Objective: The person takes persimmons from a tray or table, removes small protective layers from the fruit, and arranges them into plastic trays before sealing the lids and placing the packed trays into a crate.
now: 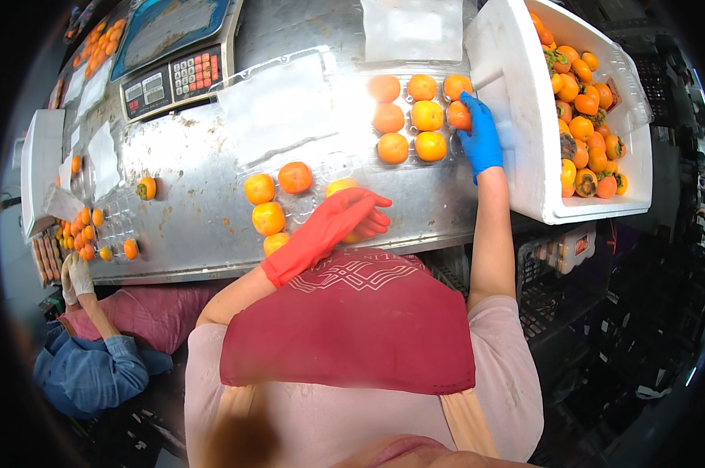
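Note:
My right hand [480,137], in a blue glove, has its fingers around a persimmon [459,116] in the right column of a clear plastic tray [408,165]. Its index finger reaches the persimmon [457,86] above. Several more orange persimmons sit in that tray's cups. My left hand [343,213], in a red glove, is over a nearer clear tray [323,169], fingers loosely bent and no fruit visible in them. Persimmons [268,219] fill that tray's left column, and another persimmon [295,177] sits at its top middle. The hand and forearm partly cover other fruit there.
A white foam box [519,146] of persimmons stands at the right. White sheets [414,32] and a scale [171,79] lie farther back on the metal table [182,216]. One loose persimmon [146,188] is at the left. A co-worker's gloved hands [78,278] are beside other fruit.

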Demonstrator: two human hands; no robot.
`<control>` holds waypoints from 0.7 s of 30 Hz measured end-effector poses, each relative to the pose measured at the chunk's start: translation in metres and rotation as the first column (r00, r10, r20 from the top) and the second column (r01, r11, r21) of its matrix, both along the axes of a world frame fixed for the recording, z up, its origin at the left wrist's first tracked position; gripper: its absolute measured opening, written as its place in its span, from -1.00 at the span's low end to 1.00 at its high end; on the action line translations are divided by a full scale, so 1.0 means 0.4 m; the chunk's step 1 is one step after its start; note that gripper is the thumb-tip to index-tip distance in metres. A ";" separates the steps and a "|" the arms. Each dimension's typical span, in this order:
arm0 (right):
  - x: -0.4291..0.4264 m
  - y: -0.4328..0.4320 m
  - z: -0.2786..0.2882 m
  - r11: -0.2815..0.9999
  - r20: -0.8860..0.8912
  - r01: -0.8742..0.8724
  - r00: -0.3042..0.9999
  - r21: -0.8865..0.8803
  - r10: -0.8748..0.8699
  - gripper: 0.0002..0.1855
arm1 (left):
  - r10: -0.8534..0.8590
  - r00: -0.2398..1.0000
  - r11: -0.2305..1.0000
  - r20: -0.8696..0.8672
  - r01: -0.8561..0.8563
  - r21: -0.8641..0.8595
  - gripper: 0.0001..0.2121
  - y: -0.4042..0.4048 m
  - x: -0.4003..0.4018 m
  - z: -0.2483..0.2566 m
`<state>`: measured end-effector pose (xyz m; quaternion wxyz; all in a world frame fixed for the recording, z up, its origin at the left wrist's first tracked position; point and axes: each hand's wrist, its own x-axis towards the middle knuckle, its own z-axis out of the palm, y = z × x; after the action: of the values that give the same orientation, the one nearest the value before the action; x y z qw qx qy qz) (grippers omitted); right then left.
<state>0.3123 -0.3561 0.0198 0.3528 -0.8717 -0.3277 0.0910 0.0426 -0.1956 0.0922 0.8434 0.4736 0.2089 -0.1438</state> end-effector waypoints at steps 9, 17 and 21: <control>-0.023 -0.005 -0.006 0.985 -0.055 0.166 0.985 0.041 -0.163 -0.42 | -0.009 1.000 1.000 -0.005 0.009 0.010 -0.68 -0.002 0.005 0.003; -0.017 -0.014 -0.029 0.965 -0.135 0.129 0.986 0.230 -0.099 -0.45 | -0.014 1.000 1.000 -0.013 0.014 0.005 -0.68 -0.007 0.008 0.010; -0.035 -0.020 -0.048 0.930 -0.122 0.154 0.985 0.334 -0.119 -0.47 | 0.009 1.000 1.000 -0.001 -0.009 0.020 -0.69 -0.005 0.006 0.014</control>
<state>0.2984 -0.3641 0.0006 0.5202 -0.8122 -0.2590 0.0513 0.0451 -0.1975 0.0976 0.8391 0.4811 0.2130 -0.1380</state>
